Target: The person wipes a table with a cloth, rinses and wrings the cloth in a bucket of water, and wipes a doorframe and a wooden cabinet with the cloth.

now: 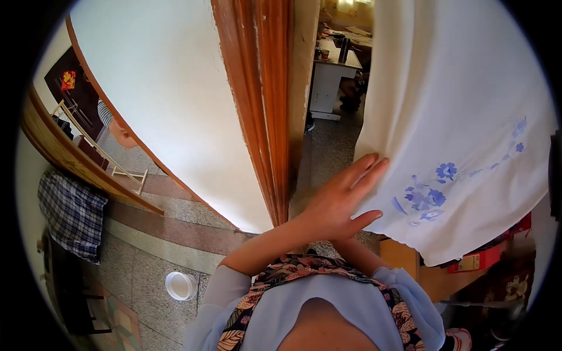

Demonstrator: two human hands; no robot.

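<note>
My left hand (345, 199) reaches across to the right, its fingers spread and nothing gripped in them. Its fingertips lie against or just in front of the left edge of a white curtain (468, 76) with blue embroidered flowers. My right forearm (358, 257) comes up beneath it; the right hand itself is hidden behind the left, so its fingers do not show. The curtain hangs in a doorway beside a brown wooden door frame (263, 105), and its lower hem is spread to the right.
Through the doorway gap stands a white table (331, 76) with items on it. A white bucket (181, 286) is on the floor at lower left. Checked cloth (73, 213) hangs at far left. Another person's arm (122, 134) shows beyond the wall. Red boxes (477, 259) lie below the curtain.
</note>
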